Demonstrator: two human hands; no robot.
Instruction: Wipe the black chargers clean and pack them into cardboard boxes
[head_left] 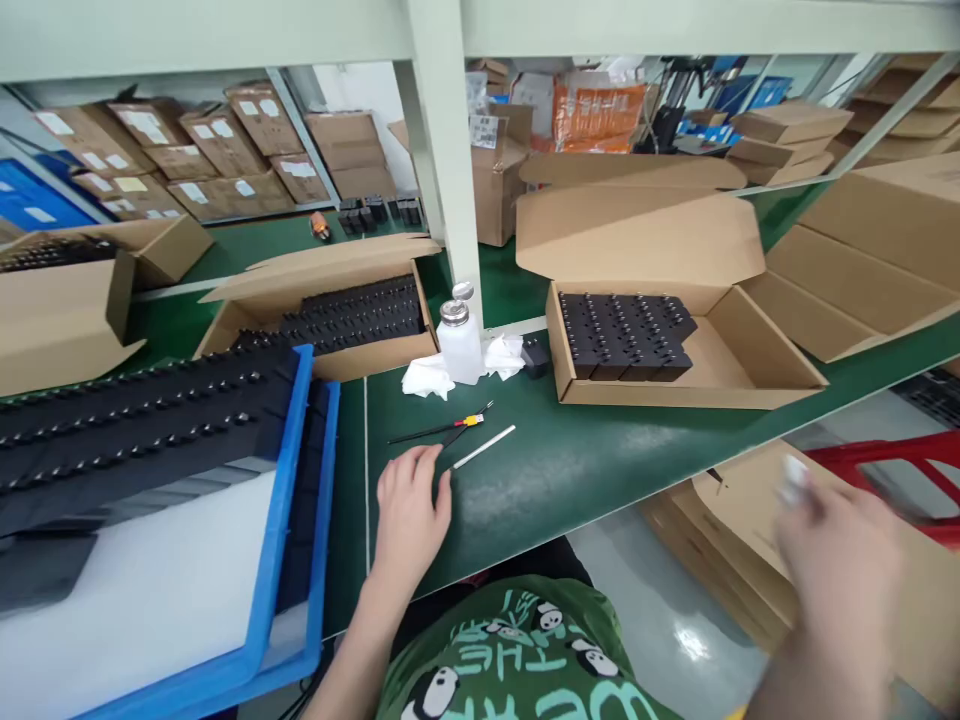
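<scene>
My left hand [409, 505] rests flat on the green bench [570, 460], fingers loosely spread, holding nothing. Just beyond its fingertips lie black tweezers with a yellow band [450, 428] and a thin white stick [484, 447]. My right hand [832, 560] is off the bench at the lower right, blurred by motion, with something small and white [793, 480] at its fingertips. A white dispenser bottle [459, 342] stands behind the tools among crumpled white wipes [427, 378]. An open carton [750, 370] to the right holds rows of small black parts [622, 335].
A blue bin [296, 560] with trays of black parts and white foam sits at the left. Another open carton of black parts [360, 315] stands behind it. A shelf post [442, 170] rises mid-bench. Flat cardboard [742, 510] and a red crate [892, 460] lie below right.
</scene>
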